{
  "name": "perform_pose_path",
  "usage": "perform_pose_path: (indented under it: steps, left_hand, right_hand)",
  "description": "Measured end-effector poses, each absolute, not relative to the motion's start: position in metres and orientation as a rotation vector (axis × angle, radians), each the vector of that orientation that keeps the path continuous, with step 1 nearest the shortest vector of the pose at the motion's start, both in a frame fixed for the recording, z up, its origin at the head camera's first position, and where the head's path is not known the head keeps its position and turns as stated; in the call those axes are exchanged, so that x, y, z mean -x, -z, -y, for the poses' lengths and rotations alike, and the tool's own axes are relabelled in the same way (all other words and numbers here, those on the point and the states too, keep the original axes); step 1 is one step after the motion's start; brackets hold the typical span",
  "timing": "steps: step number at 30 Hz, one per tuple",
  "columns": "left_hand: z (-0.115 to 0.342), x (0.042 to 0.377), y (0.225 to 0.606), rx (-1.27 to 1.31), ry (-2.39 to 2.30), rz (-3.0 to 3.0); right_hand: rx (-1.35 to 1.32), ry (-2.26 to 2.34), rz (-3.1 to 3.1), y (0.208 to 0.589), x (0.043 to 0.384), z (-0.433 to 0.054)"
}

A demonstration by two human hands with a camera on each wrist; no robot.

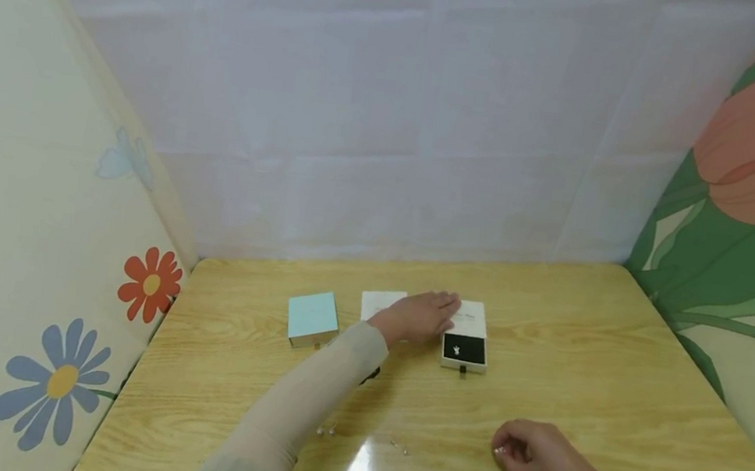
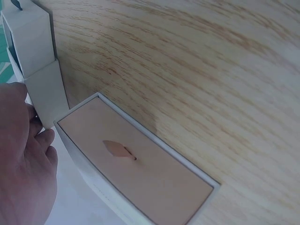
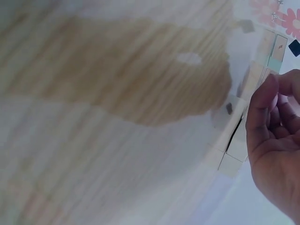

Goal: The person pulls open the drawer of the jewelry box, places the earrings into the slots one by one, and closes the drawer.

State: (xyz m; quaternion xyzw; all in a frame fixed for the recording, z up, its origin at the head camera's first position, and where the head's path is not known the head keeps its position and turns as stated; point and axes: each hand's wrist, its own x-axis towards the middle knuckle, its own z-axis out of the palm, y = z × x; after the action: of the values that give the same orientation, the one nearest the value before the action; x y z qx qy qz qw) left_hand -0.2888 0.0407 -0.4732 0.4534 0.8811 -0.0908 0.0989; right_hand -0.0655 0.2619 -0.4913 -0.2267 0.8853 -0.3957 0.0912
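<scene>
My left hand (image 1: 417, 317) reaches across the table and touches the left edge of a white jewellery box (image 1: 469, 319), fingers mostly straight. The box's black-lined drawer (image 1: 469, 349) is pulled out towards me, with a small shiny jewellery piece (image 1: 456, 350) in it. Lower right, above the tabletop, my right hand (image 1: 537, 455) pinches a small shiny earring (image 1: 500, 450) between thumb and fingertips. The right wrist view shows the right hand (image 3: 276, 136) with curled fingers; the earring cannot be made out there.
Left of the open box stands another white box (image 1: 380, 300), partly covered by my left arm. A light blue box (image 1: 313, 316) is farther left. Small earrings (image 1: 327, 431) lie near the front, and another small jewellery pair (image 1: 398, 448) lies to their right.
</scene>
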Motion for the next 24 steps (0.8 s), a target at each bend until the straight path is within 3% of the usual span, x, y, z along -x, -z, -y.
perform_pose_path:
  steps: [24]
  left_hand:
    - [-0.040,0.288,0.472,-1.353,0.247,-2.601]
  right_hand:
    - [0.504,1.121,-2.739,0.475,0.083,-0.253]
